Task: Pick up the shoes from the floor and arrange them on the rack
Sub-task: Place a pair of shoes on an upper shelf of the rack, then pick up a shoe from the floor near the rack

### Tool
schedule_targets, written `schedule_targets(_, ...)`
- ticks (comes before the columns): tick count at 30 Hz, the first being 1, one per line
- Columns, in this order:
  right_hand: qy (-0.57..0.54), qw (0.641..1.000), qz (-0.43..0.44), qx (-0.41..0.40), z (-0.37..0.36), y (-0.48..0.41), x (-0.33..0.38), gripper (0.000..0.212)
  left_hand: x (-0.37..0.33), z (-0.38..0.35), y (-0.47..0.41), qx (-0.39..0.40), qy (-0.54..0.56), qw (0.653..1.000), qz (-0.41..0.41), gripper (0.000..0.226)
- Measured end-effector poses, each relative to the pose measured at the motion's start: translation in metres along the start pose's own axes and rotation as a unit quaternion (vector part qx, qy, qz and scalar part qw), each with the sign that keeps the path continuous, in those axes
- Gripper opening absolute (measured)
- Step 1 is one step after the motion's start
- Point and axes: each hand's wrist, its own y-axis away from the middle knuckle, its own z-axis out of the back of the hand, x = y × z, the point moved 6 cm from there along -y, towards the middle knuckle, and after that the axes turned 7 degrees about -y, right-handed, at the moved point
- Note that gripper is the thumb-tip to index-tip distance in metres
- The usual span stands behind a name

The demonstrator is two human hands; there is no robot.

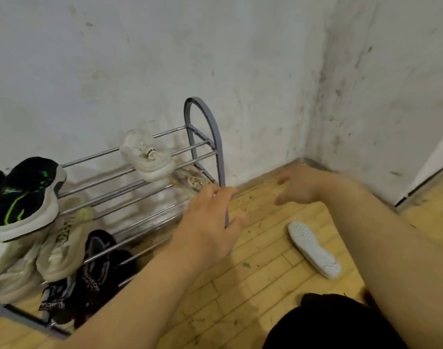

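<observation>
A grey metal shoe rack stands against the wall. On its top bars rests a white sneaker at the right and a black sneaker with green marks at the left. Beige sneakers and dark shoes fill the lower tiers. One white shoe lies sole up on the wooden floor, right of the rack. My left hand hovers at the rack's right end frame, fingers apart, holding nothing. My right hand is open above the floor, past the white shoe.
The stained white wall meets another wall in a corner at the right. A patterned shoe sits on a lower tier at the rack's right end. My dark-clothed knee fills the bottom right.
</observation>
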Motion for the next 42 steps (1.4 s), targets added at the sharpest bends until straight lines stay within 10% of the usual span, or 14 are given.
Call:
schedule_targets(9,-0.145,0.975,-0.162,0.037,-0.136,0.051,-0.223,0.091,-0.086,-0.129,-0.017,0.311,-0.014,0.948,-0.074,0.06)
schedule_targets(18,-0.111,0.958,-0.239,0.116,-0.318,0.074,-0.338,0.116,-0.095,-0.227,-0.018,0.449,-0.001,0.891,-0.064,0.064)
schedule_targets(22,-0.046,0.966,-0.249,0.055,-0.36,0.082,-0.364,0.086,-0.082,-0.241,-0.015,0.464,0.028,0.885,-0.005,0.065)
schedule_targets(30,-0.226,0.941,-0.246,0.046,-0.34,0.081,-0.331,0.094,-0.061,-0.248,-0.011,0.442,0.111,0.886,0.09,0.057)
schedule_targets(42,-0.267,0.956,0.077,0.099,-0.275,0.001,-0.08,0.087,0.093,-0.235,0.118,0.312,0.194,0.854,0.369,0.092)
